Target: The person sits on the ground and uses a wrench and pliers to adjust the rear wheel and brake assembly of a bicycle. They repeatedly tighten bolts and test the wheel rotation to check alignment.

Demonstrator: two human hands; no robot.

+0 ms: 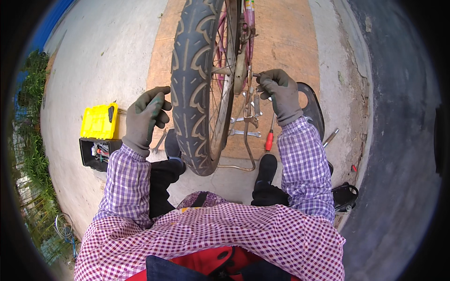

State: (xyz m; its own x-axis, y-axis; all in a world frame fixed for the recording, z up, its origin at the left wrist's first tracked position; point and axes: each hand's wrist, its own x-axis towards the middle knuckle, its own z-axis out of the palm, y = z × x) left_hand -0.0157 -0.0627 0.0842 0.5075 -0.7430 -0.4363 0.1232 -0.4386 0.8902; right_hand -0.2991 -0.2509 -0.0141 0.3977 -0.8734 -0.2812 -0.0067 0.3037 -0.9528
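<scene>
- Toward one o'clock, apparently pinching axle end (256, 75) with right hand (281, 93) — ideally aligning squarely.
- Toward ten, holding left hand (146, 114) loosely open, ideally steadying tyre (191, 89).

No words, numbers, brands or signs can be read. A yellow-green band (250, 5) on the pink tube of the bicycle (192, 70), at the upper edge of the view, is too small to show whether it carries print. On the wrenches (244, 133), any stamped marks are likewise too small to make out.
</scene>
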